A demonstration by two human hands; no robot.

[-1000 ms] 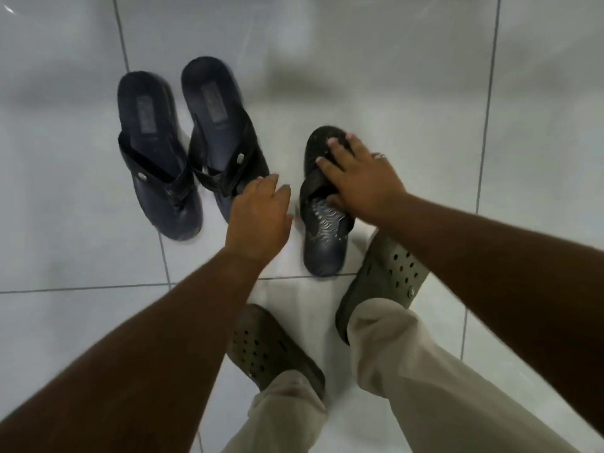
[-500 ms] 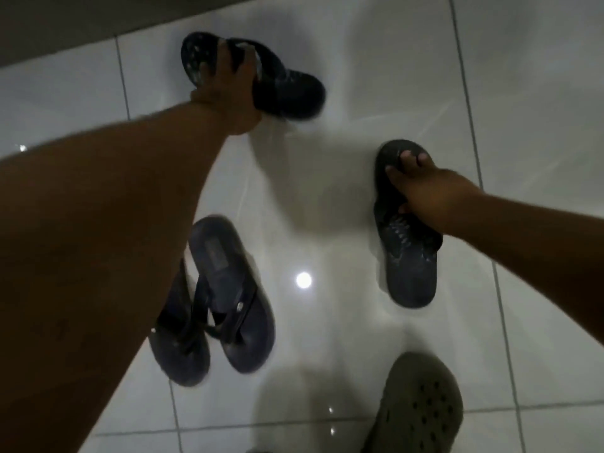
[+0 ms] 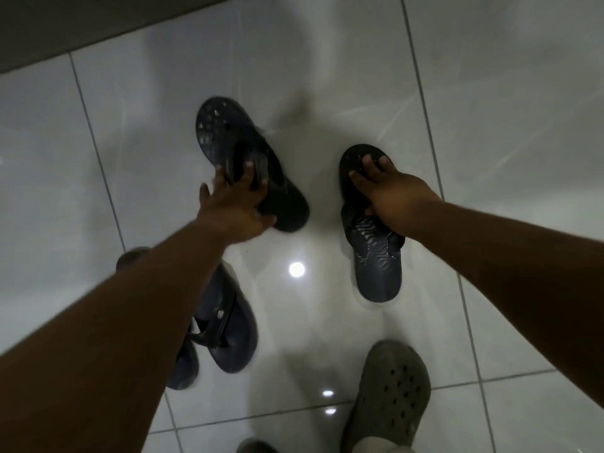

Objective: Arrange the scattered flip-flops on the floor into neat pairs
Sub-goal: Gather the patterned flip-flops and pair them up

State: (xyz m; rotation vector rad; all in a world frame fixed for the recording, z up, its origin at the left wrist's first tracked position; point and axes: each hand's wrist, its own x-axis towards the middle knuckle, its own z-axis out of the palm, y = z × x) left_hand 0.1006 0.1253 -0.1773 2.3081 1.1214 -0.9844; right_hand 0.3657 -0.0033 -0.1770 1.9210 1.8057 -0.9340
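My left hand [image 3: 237, 204] grips a black flip-flop [image 3: 222, 135] by its strap, lying slanted on the white tiles at the centre. My right hand [image 3: 389, 194] rests on a matching black flip-flop [image 3: 376, 256] with a wavy footbed, fingers on its toe end and thumb hooked under the strap. The two lie apart, with a tile-wide gap between them. A dark navy pair of flip-flops [image 3: 228, 325] lies side by side at the lower left, half hidden by my left forearm.
My foot in a grey-green clog [image 3: 389, 397] stands at the bottom right; a second clog's tip [image 3: 255, 447] shows at the bottom edge. A dark wall base [image 3: 98, 24] runs along the top left. Glossy white tiles [image 3: 506, 125] spread to the right.
My left hand has dragged the far flip-flop from near the wall toward the centre, closer to the one under my right hand. The right hand has stayed on its flip-flop.
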